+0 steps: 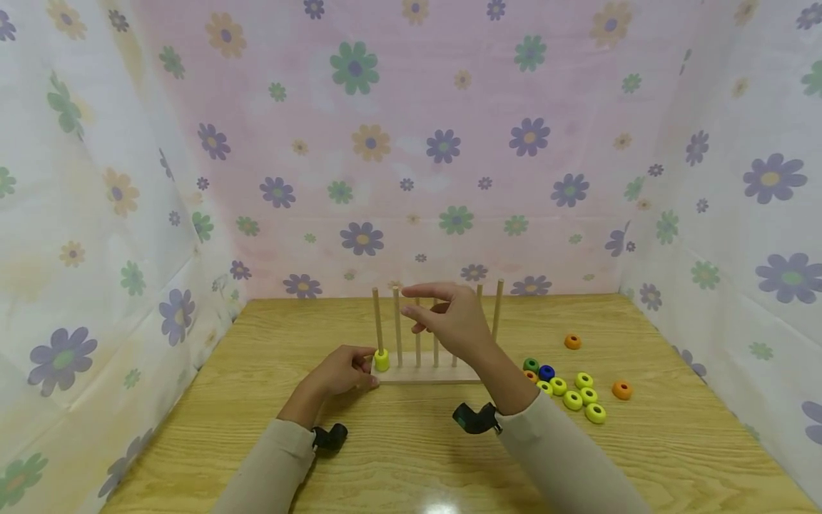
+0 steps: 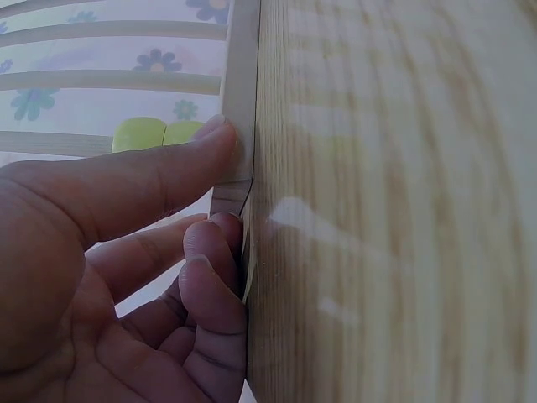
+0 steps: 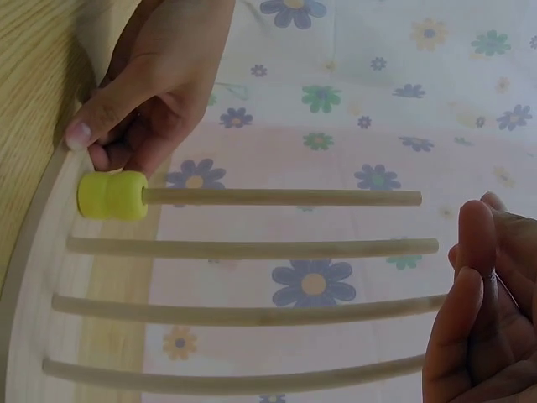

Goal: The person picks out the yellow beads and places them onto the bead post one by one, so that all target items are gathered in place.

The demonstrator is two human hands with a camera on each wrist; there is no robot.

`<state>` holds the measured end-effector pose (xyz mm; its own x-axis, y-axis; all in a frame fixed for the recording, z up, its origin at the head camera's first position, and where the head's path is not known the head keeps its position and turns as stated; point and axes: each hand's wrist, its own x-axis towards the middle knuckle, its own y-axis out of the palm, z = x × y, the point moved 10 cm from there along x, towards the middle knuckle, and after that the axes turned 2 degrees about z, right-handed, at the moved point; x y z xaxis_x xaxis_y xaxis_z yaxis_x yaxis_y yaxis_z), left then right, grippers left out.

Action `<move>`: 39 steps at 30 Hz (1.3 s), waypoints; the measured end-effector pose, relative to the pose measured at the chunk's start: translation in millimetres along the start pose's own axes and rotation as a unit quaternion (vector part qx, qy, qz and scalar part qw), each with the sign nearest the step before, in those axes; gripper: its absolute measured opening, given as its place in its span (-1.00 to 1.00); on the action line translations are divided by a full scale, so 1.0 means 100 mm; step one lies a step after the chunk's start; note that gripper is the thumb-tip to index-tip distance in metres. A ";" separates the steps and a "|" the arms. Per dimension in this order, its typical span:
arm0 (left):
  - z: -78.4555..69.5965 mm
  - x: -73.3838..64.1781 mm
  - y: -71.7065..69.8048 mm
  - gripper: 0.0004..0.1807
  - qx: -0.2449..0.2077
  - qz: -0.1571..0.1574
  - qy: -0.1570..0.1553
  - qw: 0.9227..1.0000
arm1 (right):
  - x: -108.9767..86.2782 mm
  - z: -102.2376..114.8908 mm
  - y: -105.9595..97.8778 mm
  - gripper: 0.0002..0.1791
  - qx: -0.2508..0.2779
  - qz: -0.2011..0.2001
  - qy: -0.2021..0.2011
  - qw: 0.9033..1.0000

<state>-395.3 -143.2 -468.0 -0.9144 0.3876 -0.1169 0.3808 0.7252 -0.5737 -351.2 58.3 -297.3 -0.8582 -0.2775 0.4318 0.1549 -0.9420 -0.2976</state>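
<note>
A wooden peg rack (image 1: 424, 375) with several upright pegs stands on the table. Two yellow beads (image 3: 112, 195) are stacked at the bottom of its leftmost peg (image 3: 285, 197). My left hand (image 1: 338, 371) holds the left end of the rack's base, thumb (image 2: 189, 164) on the front and other fingers curled by the end. Up near the peg tops, my right hand (image 1: 457, 321) has its thumb and index finger apart with nothing between them. It hides parts of the middle and right pegs in the head view.
Right of the rack lie several loose yellow beads (image 1: 573, 400), a green bead (image 1: 531, 365), a blue bead (image 1: 546, 373) and a few orange ones, including an orange bead (image 1: 621, 390) farther right. Flowered cloth (image 1: 411, 143) walls the table at the back and sides.
</note>
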 end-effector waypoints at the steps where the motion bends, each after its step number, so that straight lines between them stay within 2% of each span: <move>1: 0.00 0.00 0.00 -0.23 -0.002 0.001 0.000 1.000 | -0.01 -0.01 -0.01 -0.69 0.001 0.002 -0.002 1.000; 9: -0.03 -0.01 0.01 -0.23 -0.003 0.005 0.012 1.000 | -0.13 -0.13 -0.11 -0.74 -0.010 0.002 0.014 1.000; 18: -0.03 0.00 0.02 -0.21 -0.002 0.006 0.013 1.000 | -0.28 -0.25 -0.14 -0.73 -0.027 0.025 0.033 0.999; 23: -0.03 0.00 0.01 -0.22 0.006 0.003 0.010 1.000 | -0.31 -0.30 -0.15 -0.68 -0.031 0.031 0.028 0.999; 29: -0.03 -0.01 0.01 -0.23 0.011 0.003 0.014 1.000 | -0.36 -0.36 -0.17 -0.71 -0.032 0.044 0.028 0.998; 39: -0.04 -0.01 0.01 -0.21 0.006 0.005 0.015 1.000 | -0.53 -0.50 -0.20 -0.77 -0.081 0.083 0.023 0.993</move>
<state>-393.7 -140.6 -465.4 -0.9057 0.4124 -0.0985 0.3886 0.7143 -0.5820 -333.4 101.2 -356.4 -0.8496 -0.4146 0.3260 0.2191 -0.8398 -0.4967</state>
